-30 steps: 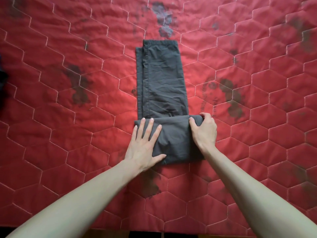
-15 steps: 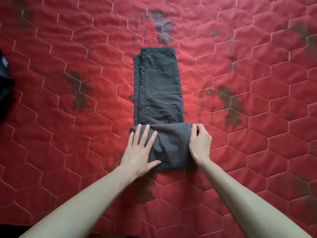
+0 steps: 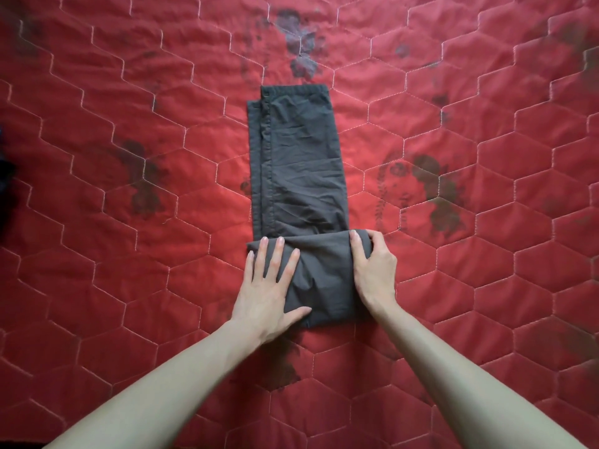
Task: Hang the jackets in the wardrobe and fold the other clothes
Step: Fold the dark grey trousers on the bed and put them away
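Dark grey trousers (image 3: 298, 163) lie lengthwise on the red quilted bedspread (image 3: 129, 286), legs stacked and pointing away from me. Their near end is folded over into a thick flap. My left hand (image 3: 270, 286) lies flat on the flap's left side, fingers straight and spread. My right hand (image 3: 372, 270) grips the flap's right edge, its fingers curled over the fold.
The bedspread has white hexagon stitching and dark printed flower patches (image 3: 434, 189). A dark piece of clothing (image 3: 5, 176) shows at the far left edge, mostly cut off. The bed's near edge runs along the bottom left corner.
My hands have stayed in the same places on the folded flap. My right fingers have shifted slightly on the fold's edge. The view has moved a little.
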`<state>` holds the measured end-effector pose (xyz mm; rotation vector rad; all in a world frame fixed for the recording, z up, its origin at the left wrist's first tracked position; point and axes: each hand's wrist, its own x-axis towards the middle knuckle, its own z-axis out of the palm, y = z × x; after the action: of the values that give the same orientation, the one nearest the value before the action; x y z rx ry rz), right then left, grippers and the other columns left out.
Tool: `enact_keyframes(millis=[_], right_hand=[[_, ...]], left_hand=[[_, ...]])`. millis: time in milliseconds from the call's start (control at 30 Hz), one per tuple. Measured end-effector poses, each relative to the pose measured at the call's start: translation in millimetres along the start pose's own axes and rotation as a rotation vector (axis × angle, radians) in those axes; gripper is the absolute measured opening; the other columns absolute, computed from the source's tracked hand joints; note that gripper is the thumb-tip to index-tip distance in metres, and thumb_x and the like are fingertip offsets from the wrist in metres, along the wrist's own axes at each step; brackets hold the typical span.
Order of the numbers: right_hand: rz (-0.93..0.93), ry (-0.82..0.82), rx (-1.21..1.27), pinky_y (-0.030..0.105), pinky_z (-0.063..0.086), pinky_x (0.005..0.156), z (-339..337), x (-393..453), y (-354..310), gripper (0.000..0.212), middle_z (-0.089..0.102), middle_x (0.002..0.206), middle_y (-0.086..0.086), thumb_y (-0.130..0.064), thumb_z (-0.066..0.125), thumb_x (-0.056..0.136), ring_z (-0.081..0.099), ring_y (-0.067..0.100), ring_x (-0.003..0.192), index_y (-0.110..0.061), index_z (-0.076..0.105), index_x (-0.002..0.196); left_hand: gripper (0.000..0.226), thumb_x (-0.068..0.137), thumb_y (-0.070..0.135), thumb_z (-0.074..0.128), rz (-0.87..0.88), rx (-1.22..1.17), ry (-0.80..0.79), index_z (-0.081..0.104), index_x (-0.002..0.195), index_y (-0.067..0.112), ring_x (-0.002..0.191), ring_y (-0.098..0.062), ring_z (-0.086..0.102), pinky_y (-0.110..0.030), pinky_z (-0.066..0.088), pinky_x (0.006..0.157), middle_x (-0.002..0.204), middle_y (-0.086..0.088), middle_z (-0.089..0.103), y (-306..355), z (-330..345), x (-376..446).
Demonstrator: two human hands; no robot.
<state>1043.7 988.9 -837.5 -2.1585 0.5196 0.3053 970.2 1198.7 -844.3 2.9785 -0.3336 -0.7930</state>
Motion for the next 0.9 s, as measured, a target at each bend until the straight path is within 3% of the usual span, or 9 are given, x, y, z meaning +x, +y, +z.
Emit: enact_keyframes(millis=[100,233,367,467,567,633,700,800,900], right_hand=[[-0.049,-0.003,-0.111,0.040,0.046,0.082,-0.2,5.6,5.7,0.029,0.073,0.101,0.008,-0.043,0.055,0.105,0.065,0.034,0.097,-0.018,0.066,0.115],[-0.223,-0.015,-0.238,0.037,0.043,0.098,-15.1,9.6,14.3,0.028,0.063,0.119,0.007,-0.029,0.052,0.107,0.058,0.031,0.113,-0.015,0.066,0.127],[-0.688,-0.090,-0.585,0.042,0.040,0.113,-52.5,19.1,31.3,0.065,0.047,0.153,0.013,0.007,0.054,0.089,0.047,0.033,0.138,-0.008,0.047,0.152],[-1.016,-0.322,-0.895,0.042,0.032,0.122,-75.7,22.0,41.2,0.082,0.026,0.169,0.008,0.000,0.045,0.083,0.026,0.028,0.157,-0.017,0.032,0.162],[-1.063,-0.478,-1.033,0.043,0.025,0.125,-78.5,21.0,47.1,0.095,0.017,0.173,0.005,-0.004,0.040,0.072,0.016,0.028,0.159,-0.024,0.025,0.164],[-1.032,-0.505,-1.045,0.047,0.026,0.125,-75.5,22.8,46.7,0.105,0.016,0.173,0.004,-0.004,0.047,0.063,0.013,0.028,0.160,-0.025,0.026,0.164],[-1.023,-0.537,-1.048,0.049,0.026,0.125,-75.3,26.9,42.7,0.111,0.015,0.173,0.003,-0.006,0.053,0.058,0.012,0.030,0.160,-0.025,0.027,0.164],[-1.054,-0.621,-1.080,0.048,0.025,0.126,-79.7,37.8,36.9,0.114,0.013,0.174,0.002,-0.013,0.059,0.058,0.011,0.031,0.160,-0.032,0.023,0.164],[-1.153,-0.691,-1.057,0.048,0.027,0.124,-85.7,50.2,28.5,0.095,0.020,0.172,0.003,-0.024,0.056,0.070,0.014,0.031,0.160,-0.034,0.031,0.162]], left_hand=[[0.114,0.085,0.084,0.042,0.081,0.014,0.043,0.009,0.167,0.013,0.158,-0.042,-0.015,-0.058,0.013,0.128,0.170,-0.027,-0.010,-3.8,-5.7,-1.4],[0.114,0.086,0.082,0.048,0.244,0.003,0.087,0.011,0.166,0.010,0.160,-0.039,-0.008,-0.056,0.018,0.128,0.171,-0.027,-0.002,-21.7,-8.0,-10.1],[0.113,0.081,0.068,0.057,0.458,0.070,0.070,0.010,0.167,0.013,0.161,-0.037,-0.004,-0.051,0.010,0.129,0.173,-0.022,-0.001,-51.7,-12.4,-21.3],[0.118,0.069,0.045,0.063,0.550,0.145,0.049,0.007,0.167,0.013,0.160,-0.040,-0.004,-0.049,0.007,0.129,0.172,-0.024,-0.001,-67.7,-12.5,-24.1],[0.115,0.066,0.017,0.062,0.577,0.218,0.083,0.008,0.167,0.011,0.160,-0.040,0.001,-0.050,0.008,0.128,0.172,-0.023,0.003,-73.0,-7.9,-21.4],[0.099,0.073,0.006,0.051,0.576,0.237,0.148,0.018,0.166,0.010,0.159,-0.041,0.010,-0.051,0.018,0.128,0.171,-0.023,0.012,-70.9,-5.3,-17.0],[0.087,0.078,0.003,0.035,0.566,0.221,0.175,0.026,0.164,0.010,0.158,-0.041,0.016,-0.052,0.026,0.127,0.169,-0.023,0.021,-67.8,-3.0,-13.4],[0.086,0.080,0.004,0.031,0.578,0.181,0.127,0.022,0.165,0.010,0.159,-0.038,0.013,-0.049,0.020,0.129,0.171,-0.020,0.018,-71.4,-5.1,-11.5],[0.083,0.081,0.008,0.028,0.609,0.068,0.063,0.026,0.164,0.009,0.160,-0.033,0.011,-0.046,0.019,0.129,0.172,-0.016,0.018,-80.3,-12.7,-10.1]])
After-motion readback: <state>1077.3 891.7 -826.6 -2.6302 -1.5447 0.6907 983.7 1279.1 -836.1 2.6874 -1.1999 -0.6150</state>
